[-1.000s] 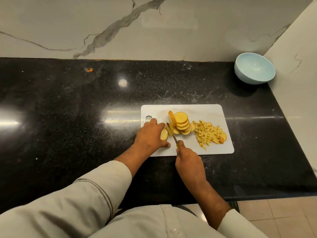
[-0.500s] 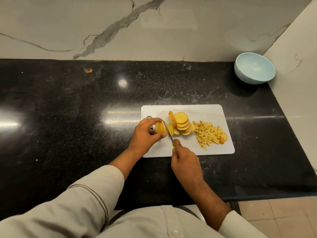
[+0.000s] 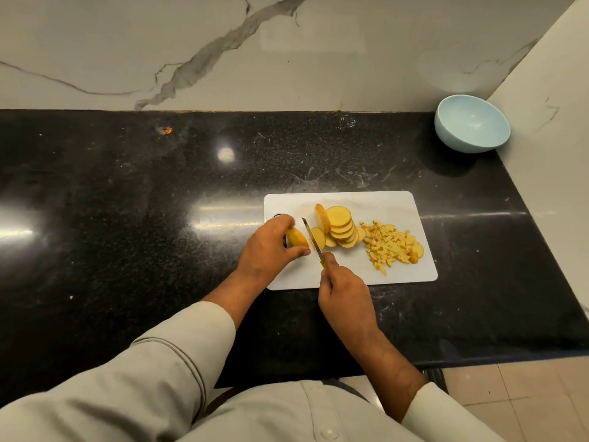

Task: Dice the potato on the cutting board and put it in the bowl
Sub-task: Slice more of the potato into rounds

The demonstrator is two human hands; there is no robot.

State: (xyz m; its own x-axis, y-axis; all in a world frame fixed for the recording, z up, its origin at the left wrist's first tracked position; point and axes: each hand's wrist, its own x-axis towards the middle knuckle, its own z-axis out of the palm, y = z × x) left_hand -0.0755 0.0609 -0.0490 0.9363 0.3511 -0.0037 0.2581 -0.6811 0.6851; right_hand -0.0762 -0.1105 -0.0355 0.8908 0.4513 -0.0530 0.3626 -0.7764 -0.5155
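Head view: potato end piece [image 3: 297, 238], flat under the left hand [image 3: 271, 247] a second ago, is now pinched and lifted beside the knife [image 3: 313, 241] gripped by the right hand [image 3: 345, 296]; slicing judged nearly done.

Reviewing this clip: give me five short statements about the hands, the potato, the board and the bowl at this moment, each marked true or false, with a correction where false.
1. The left hand grips a potato piece. True.
2. The bowl already holds diced potato. False: its visible inside shows none; the diced pile lies on the cutting board.
3. The right hand holds the knife. True.
4. The bowl stands on the cutting board. False: it stands apart on the counter, in the far right corner.
5. The potato slices lie between the knife and the diced pile. True.
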